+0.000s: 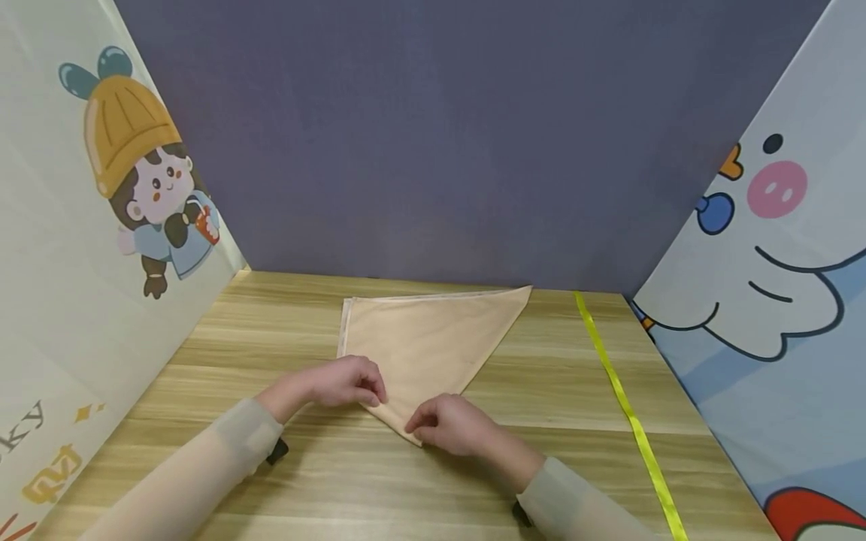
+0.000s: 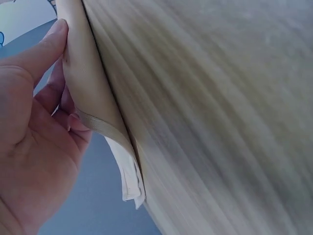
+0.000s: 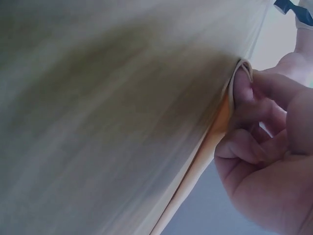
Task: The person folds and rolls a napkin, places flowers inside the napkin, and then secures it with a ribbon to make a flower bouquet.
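Observation:
A peach-coloured cloth [image 1: 426, 338], folded in layers to roughly a triangle, lies on the wooden table with one sharp tip at the far right. At its near left edge, my left hand [image 1: 348, 382] pinches the border between thumb and fingers. The left wrist view shows this edge of the cloth [image 2: 85, 73] rolled over, with pale layers hanging past it. My right hand [image 1: 455, 424] holds the nearest corner. In the right wrist view the cloth's hem [image 3: 208, 142] wraps over a fingertip, pinched against another finger or the thumb.
A yellow tape strip [image 1: 625, 402] runs down the right side of the wooden table [image 1: 541, 466]. A dark grey-blue panel [image 1: 433, 150] stands behind it. Printed cartoon panels close in the left [image 1: 61, 300] and right [image 1: 758, 300] sides.

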A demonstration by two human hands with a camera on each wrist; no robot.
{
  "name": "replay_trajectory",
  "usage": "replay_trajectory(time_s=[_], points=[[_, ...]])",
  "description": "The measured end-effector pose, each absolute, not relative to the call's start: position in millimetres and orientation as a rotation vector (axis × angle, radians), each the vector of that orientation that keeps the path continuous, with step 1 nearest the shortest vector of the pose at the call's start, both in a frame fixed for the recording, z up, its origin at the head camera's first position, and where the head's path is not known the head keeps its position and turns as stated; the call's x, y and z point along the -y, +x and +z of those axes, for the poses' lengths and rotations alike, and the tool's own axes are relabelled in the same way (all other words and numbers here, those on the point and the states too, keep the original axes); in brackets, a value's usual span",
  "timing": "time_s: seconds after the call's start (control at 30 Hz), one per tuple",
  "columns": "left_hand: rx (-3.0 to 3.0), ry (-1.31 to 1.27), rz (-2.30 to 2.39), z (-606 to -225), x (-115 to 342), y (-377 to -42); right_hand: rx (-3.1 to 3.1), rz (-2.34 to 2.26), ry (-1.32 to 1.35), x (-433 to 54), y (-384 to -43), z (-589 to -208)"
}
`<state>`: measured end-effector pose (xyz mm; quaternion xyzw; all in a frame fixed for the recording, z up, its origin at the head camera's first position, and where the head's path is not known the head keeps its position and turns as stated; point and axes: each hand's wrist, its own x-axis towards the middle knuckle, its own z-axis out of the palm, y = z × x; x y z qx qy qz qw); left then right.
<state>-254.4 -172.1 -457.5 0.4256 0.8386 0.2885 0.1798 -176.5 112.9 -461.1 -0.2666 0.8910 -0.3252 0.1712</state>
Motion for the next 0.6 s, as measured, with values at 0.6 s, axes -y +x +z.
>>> replay_trajectory(time_s=[0.6], points=[[-2.526,1.409,0.620,-458.3,174.9,-246.7,-2.771,-0.551,-0.974,-104.1,-171.1,-457.7]])
